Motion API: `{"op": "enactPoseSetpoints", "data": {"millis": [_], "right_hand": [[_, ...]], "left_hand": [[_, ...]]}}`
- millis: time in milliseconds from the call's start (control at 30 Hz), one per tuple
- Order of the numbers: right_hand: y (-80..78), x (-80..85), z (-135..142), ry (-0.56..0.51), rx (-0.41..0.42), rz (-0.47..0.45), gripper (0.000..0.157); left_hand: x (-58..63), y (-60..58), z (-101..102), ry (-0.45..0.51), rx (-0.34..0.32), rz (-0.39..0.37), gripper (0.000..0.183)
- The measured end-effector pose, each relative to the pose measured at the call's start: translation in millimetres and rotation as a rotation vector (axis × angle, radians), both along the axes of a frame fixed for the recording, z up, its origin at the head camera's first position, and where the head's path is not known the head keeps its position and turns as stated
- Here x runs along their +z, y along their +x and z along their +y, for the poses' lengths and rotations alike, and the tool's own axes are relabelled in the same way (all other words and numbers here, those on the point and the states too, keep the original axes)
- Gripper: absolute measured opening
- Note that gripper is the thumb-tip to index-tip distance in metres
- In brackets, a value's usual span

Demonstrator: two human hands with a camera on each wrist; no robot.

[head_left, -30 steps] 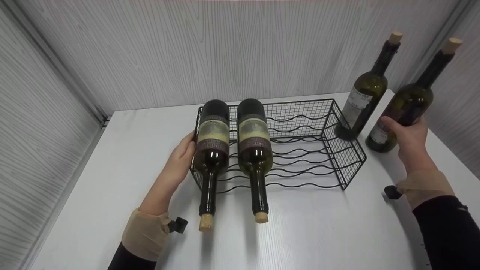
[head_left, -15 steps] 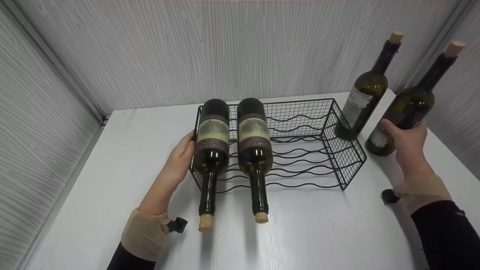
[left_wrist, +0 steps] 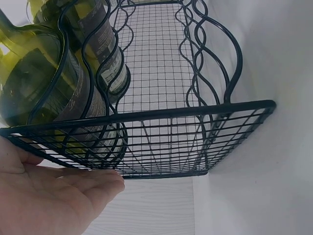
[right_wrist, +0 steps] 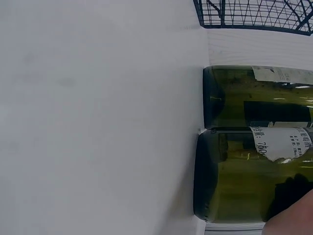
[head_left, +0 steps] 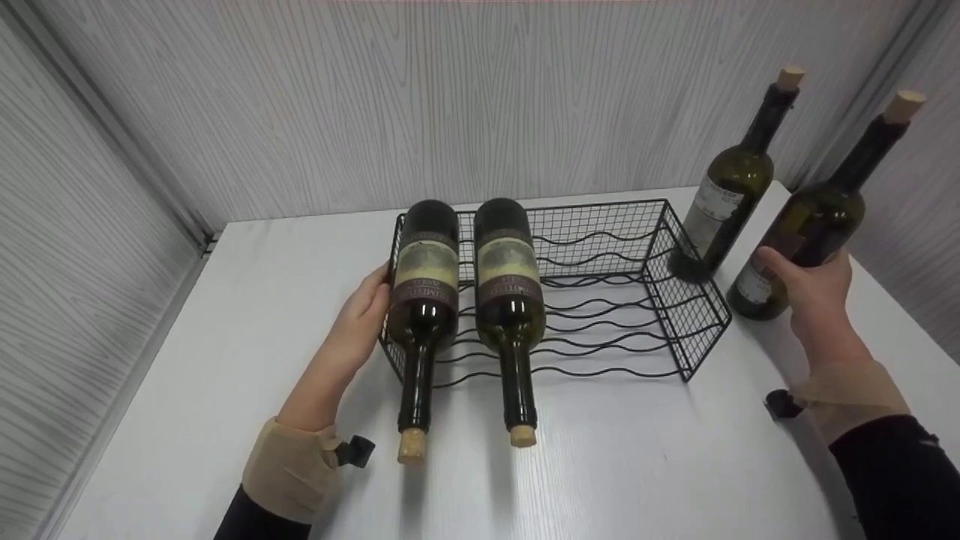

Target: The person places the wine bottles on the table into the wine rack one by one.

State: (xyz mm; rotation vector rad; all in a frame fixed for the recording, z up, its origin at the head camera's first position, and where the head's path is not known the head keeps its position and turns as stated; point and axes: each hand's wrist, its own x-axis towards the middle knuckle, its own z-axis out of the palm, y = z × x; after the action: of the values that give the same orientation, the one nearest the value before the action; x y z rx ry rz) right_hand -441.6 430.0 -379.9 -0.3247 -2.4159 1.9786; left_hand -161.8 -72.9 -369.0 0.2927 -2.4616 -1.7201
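Note:
A black wire wine rack point(head_left: 600, 371) stands on the white table, two corked wine bottles point(head_left: 424, 270) point(head_left: 508, 262) lying across its top with necks toward me. My left hand point(head_left: 358, 319) rests against the rack's left mesh side; in the left wrist view its fingers point(left_wrist: 100, 188) lie extended along the mesh. At the right, my right hand point(head_left: 817, 289) grips the body of an upright, corked green wine bottle point(head_left: 821, 206), thumb on the near side. Whether that bottle's base touches the table I cannot tell. Another corked bottle point(head_left: 739, 176) stands beside it, close to the rack's right end.
A grey wood-grain panel point(head_left: 450, 105) rises behind the table point(head_left: 247, 315), with side panels left and right. The rack's wavy rails point(head_left: 607, 322) show bare to the right of the lying bottles. The right panel point(head_left: 915, 210) is close beyond the gripped bottle.
The bottle in my right hand has shifted slightly toward me, and the hand with it. My left hand, the rack and the two lying bottles stay in place.

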Motion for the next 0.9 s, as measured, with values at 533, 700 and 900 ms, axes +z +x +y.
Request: {"op": "enactPoseSetpoints", "data": {"millis": [533, 700, 900], "right_hand": [[27.6, -3.8, 0.0, -0.041, 0.022, -0.001, 0.100], [30.8, -3.3, -0.7, -0.060, 0.038, 0.003, 0.099], [31.7, -2.6, -1.7, -0.056, 0.032, 0.006, 0.098]], "left_hand": [[-1.8, 1.5, 1.1, -0.015, -0.004, -0.001, 0.059], [-0.4, 1.1, 0.2, -0.011, -0.002, -0.005, 0.058], [-0.1, 0.7, 0.0, -0.009, 0.007, -0.014, 0.058]]}}
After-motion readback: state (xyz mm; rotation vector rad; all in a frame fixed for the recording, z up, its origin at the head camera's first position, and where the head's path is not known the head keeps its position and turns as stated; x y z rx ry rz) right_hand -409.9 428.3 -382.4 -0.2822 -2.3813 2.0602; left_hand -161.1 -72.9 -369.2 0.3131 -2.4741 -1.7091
